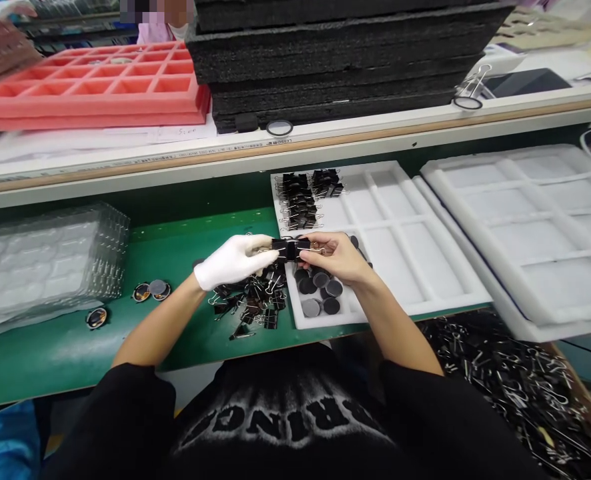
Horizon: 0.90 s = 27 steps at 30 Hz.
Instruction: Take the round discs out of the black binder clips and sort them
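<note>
My left hand, in a white glove, pinches a black binder clip by its wire handle side. My bare right hand grips another black binder clip right beside it. Both clips seem to sit on a small dark round part between my hands, mostly hidden. Under my hands a pile of loose binder clips lies on the green table. Dark round discs fill the near left compartment of the white foam tray. Rows of clipped parts stand in its far left corner.
Clear plastic trays are stacked at the left, near small round parts. More white trays lie right, above a box of clips. A shelf holds red foam and black foam sheets. A person stands behind.
</note>
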{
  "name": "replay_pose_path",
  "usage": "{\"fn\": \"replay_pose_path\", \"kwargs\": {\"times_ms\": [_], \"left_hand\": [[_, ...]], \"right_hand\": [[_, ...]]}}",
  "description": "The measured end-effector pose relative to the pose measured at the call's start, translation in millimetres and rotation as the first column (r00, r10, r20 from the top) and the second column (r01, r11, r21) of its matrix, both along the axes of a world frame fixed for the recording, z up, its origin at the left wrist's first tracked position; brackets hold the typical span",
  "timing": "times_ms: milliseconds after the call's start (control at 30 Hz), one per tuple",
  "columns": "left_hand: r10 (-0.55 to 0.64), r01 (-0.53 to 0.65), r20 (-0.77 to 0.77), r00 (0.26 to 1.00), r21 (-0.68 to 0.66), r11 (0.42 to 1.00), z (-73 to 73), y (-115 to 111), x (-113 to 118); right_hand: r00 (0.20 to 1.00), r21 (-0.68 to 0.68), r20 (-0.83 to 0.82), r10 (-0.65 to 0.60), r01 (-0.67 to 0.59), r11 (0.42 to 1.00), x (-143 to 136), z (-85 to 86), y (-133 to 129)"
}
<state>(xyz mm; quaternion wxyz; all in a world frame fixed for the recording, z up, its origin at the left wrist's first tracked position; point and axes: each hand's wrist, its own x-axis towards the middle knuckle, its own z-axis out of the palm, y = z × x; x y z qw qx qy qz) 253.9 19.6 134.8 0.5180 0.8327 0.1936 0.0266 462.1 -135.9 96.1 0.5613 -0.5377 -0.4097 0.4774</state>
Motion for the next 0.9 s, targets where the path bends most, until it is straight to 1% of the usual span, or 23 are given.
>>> {"fn": "replay_pose_path", "kwargs": {"times_ms": [100,167,233,300,367,400,467,500,567,600,633,667,733,800,900], "left_hand": [[-0.013,0.013,-0.007,1.000,0.002,1.000,-1.0,-0.7,-0.7],[-0.017,0.017,0.003,1.000,0.010,1.000,-4.8,-1.0,0.6],[0.003,-0.005,0.032,0.999,0.067,0.998,-10.6,-2.0,4.1],[0.030,-0.039,0.066,0.997,0.142,0.989,-17.2,-3.9,8.5],[0.057,-0.074,0.084,0.995,0.210,0.975,-23.0,-5.8,10.5],[0.078,-0.097,0.087,0.993,0.241,0.966,-25.4,-6.3,9.4],[0.156,-0.180,0.103,0.982,0.299,0.937,-29.5,-5.9,1.8],[0.204,-0.230,0.115,0.972,0.316,0.920,-31.4,-4.9,-4.6],[0.297,-0.328,0.144,0.944,0.308,0.893,-35.2,-1.9,-21.2],[0.338,-0.370,0.157,0.928,0.291,0.882,-37.2,-0.2,-30.3],[0.373,-0.406,0.168,0.913,0.275,0.871,-39.4,1.2,-39.2],[0.400,-0.434,0.176,0.900,0.265,0.861,-41.7,2.2,-47.5],[0.438,-0.474,0.185,0.880,0.255,0.843,-46.5,2.8,-61.2],[0.461,-0.497,0.191,0.866,0.245,0.832,-51.6,1.7,-70.4],[0.478,-0.518,0.208,0.853,0.237,0.821,-59.3,0.2,-77.0]], "right_hand": [[0.998,-0.015,0.043,0.043,-0.043,0.999,5.0,-0.8,-1.3],[0.994,-0.023,0.099,0.051,-0.048,0.999,5.6,0.4,-1.4],[0.968,-0.015,0.247,0.045,-0.043,0.999,5.8,3.1,-0.2],[0.896,0.017,0.444,0.028,-0.040,0.999,10.7,6.6,3.0],[0.818,0.047,0.575,0.014,-0.050,0.998,26.6,9.2,8.6],[0.792,0.067,0.610,-0.004,-0.047,0.997,40.1,9.4,12.3],[0.744,0.117,0.664,-0.075,-0.004,0.993,77.3,6.4,21.1],[0.701,0.152,0.699,-0.142,0.048,0.987,99.4,2.7,25.9],[0.563,0.185,0.781,-0.270,0.204,0.961,143.4,-9.1,36.0],[0.492,0.170,0.816,-0.302,0.295,0.940,162.5,-16.8,40.9],[0.449,0.140,0.841,-0.303,0.359,0.923,178.3,-25.3,45.8],[0.425,0.101,0.859,-0.284,0.404,0.909,190.2,-34.1,50.4],[0.426,0.011,0.878,-0.219,0.438,0.899,203.1,-51.2,58.7],[0.448,-0.053,0.879,-0.165,0.435,0.899,205.8,-65.6,64.8],[0.474,-0.059,0.867,-0.157,0.409,0.910,204.9,-80.5,69.1]]}}
